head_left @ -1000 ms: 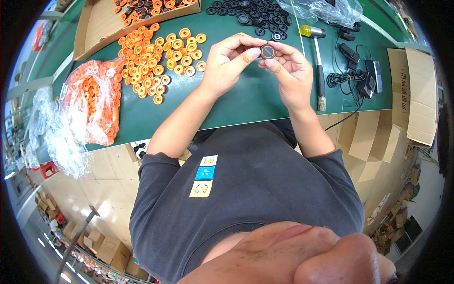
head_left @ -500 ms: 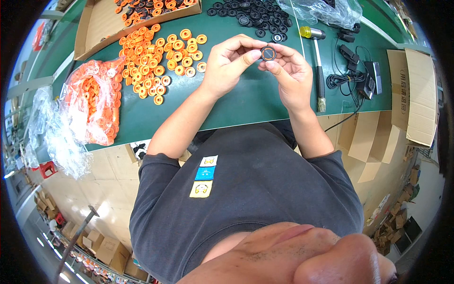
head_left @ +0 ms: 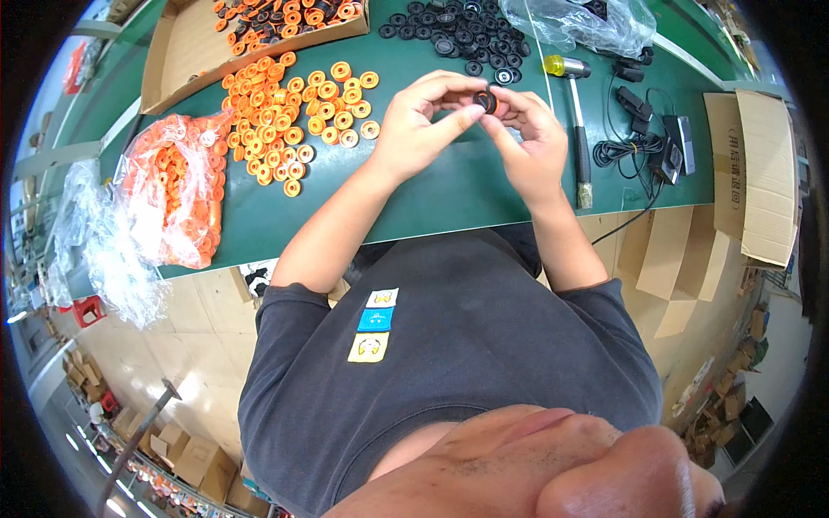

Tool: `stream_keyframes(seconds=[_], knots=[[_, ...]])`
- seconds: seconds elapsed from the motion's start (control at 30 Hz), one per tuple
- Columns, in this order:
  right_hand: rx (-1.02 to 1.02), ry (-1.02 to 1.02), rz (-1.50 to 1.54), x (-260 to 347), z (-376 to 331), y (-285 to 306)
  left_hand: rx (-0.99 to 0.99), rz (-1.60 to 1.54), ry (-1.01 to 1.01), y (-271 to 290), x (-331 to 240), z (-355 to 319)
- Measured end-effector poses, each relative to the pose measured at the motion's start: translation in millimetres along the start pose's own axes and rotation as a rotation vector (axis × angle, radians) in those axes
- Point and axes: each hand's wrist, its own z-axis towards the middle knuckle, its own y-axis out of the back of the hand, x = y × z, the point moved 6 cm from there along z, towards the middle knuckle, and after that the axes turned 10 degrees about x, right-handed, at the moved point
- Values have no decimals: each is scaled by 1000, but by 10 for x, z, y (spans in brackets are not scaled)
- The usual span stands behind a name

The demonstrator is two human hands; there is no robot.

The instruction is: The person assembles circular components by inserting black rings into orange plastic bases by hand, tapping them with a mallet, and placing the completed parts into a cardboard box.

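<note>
In the head view, a small round black-and-orange part (head_left: 486,102) is up over the green bench (head_left: 449,200), pinched at its edges by the left hand (head_left: 416,129) and the right hand (head_left: 534,142), so both grips are closed on it. It looks light and stiff, probably moulded plastic, and not fragile. Smooth surfaces could let it slip; the outer rim, between thumb and fingers, seems the surest hold.

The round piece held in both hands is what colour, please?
The round piece is black and orange, best in head view.
</note>
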Motion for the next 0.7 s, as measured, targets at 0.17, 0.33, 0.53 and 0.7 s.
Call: stream_keyframes(seconds=[0.17,0.33,0.53,0.7], knots=[[88,122,-391,41,-30,38,41,-123,332,-23,228,0],[219,158,-436,95,-155,53,129,-137,470,-131,244,-148],[381,157,-307,318,-523,-61,109,-355,550,-336,132,-727],[453,88,-202,190,-569,-167,5,-312,575,-355,172,-950]])
